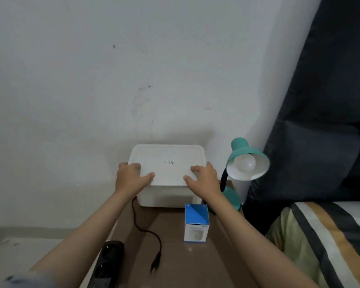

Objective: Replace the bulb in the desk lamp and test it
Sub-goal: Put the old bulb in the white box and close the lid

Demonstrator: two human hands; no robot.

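Observation:
A teal desk lamp (240,151) stands at the right back of the brown table (170,256), its shade turned toward me with a white bulb (244,163) screwed in. A blue and white bulb box (196,223) stands upright on the table in front of a white lidded storage box (166,163). My left hand (131,176) grips the lid's left front corner. My right hand (203,177) grips its right front corner. The lamp's black cord (141,227) runs across the table and ends in an unplugged plug (156,262).
A black power strip (109,265) lies along the table's left front edge. A white wall rises right behind the storage box. To the right is a dark headboard (320,121) and a bed with striped bedding (328,235).

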